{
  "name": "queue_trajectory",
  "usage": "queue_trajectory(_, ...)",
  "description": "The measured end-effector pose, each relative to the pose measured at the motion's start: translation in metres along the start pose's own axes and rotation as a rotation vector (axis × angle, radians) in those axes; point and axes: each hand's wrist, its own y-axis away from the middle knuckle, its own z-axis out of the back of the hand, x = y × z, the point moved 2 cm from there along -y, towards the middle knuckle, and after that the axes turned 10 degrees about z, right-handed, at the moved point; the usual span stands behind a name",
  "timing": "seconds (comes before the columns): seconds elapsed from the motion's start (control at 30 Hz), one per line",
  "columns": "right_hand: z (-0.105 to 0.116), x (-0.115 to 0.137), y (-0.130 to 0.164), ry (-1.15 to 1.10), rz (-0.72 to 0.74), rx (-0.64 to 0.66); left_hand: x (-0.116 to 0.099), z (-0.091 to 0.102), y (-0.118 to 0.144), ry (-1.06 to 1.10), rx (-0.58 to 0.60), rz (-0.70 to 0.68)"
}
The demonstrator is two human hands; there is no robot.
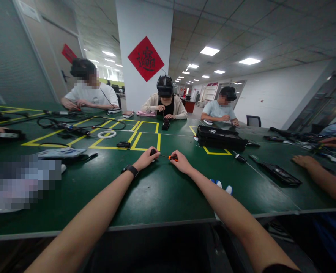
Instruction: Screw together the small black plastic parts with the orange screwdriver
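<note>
While the left hand grips a black part, the right hand clasps a screwdriver toward it (work seemingly underway, unfinished).

Bare green tabletop runs through lower centre, a lane between the forearms, but at frame centre the left hand, thin tool and right hand bar it! Centre right, a long black tray blocks passage; left of centre, a white ring intrudes.
</note>
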Motion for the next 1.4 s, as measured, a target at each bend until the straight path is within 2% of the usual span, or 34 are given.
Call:
queue_trajectory(0.23, 0.0, -0.006, -0.004, 0.084, 0.004, 0.021, 0.002, 0.0, -0.002, 0.009, 0.011, 0.02)
queue_trajectory(0.47, 0.002, -0.002, -0.002, 0.076, 0.023, 0.033, 0.001, 0.0, -0.001, 0.026, -0.004, 0.039)
queue_trajectory(0.73, 0.002, -0.001, 0.001, -0.014, -0.017, 0.014, 0.0, 0.0, 0.0, 0.003, -0.009, 0.025)
queue_trajectory(1.0, 0.003, 0.0, -0.003, 0.08, 0.036, 0.045, 0.0, 0.001, -0.001, -0.092, -0.047, -0.017)
queue_trajectory(1.4, 0.004, 0.005, 0.0, 0.026, 0.004, 0.009, 0.003, 0.001, -0.003, -0.1, -0.025, -0.01)
